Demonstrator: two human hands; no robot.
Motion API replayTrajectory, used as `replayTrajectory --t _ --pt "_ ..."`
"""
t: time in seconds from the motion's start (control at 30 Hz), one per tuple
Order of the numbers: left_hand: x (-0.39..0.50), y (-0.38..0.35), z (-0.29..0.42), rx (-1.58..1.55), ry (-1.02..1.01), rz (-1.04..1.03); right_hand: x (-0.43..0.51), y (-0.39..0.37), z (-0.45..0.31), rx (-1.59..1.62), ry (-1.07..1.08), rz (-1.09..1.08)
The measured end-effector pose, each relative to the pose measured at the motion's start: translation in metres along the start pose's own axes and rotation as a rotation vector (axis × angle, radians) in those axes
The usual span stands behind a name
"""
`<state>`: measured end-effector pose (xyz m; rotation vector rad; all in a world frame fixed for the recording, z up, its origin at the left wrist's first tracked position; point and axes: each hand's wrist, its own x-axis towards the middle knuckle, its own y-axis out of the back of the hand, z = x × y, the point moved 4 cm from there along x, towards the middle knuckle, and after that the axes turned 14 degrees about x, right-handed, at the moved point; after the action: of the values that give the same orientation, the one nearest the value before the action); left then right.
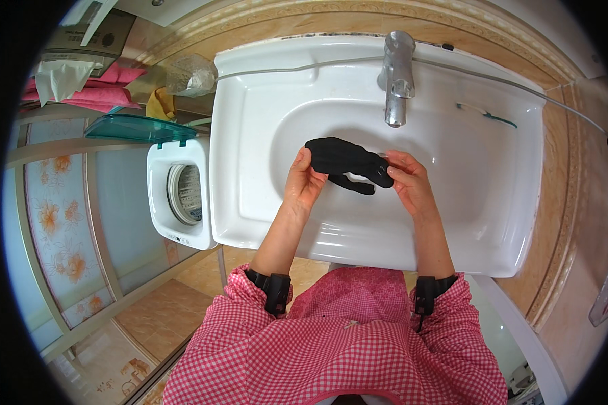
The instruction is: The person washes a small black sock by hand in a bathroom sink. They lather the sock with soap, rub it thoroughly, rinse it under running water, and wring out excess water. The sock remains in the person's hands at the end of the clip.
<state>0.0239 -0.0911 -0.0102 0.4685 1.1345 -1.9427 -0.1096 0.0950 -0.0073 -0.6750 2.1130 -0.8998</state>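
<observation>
A dark sock-like cloth [342, 158] stretches between my two hands over the basin of a white ceramic sink [466, 202]. My left hand [305, 177] grips its wider end, thumb on top. At the narrower end, my right hand [409, 177] pinches the fabric between thumb and fingers. A wet shine shows on the cloth near the right fingertips. Below the main piece hangs a thin black strip [353, 185]; whether it belongs to the same cloth I cannot tell. Just above the cloth's right end stands a chrome faucet [398, 81], its spout pointing towards me.
A toothbrush [486, 115] lies on the sink's right ledge. Along the back, a grey hose [304, 67] passes behind the faucet. Left of the sink is a small white washing machine [202, 192] with its green lid [141, 126] raised. A clear plastic bag [190, 76] sits behind it.
</observation>
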Motion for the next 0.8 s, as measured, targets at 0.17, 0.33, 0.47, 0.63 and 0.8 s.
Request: replayTrajectory --t 0.17,0.33,0.47,0.63,0.8 --pt "-0.004 -0.007 -0.006 -0.123 0.088 -0.086 0.005 0.008 0.008 -0.034 0.026 0.114" --pt "-0.014 -0.027 -0.020 -0.148 0.160 -0.280 0.013 0.015 0.020 -0.791 0.091 0.273" --pt "-0.018 -0.032 -0.022 -0.130 0.134 -0.268 0.014 0.019 0.022 -1.094 0.159 0.275" --pt "-0.018 -0.024 -0.020 -0.117 0.175 -0.304 0.010 0.035 0.017 -0.797 -0.030 0.401" --pt "-0.010 -0.002 -0.020 -0.141 0.198 -0.160 0.008 0.029 0.022 0.345 -0.060 0.325"
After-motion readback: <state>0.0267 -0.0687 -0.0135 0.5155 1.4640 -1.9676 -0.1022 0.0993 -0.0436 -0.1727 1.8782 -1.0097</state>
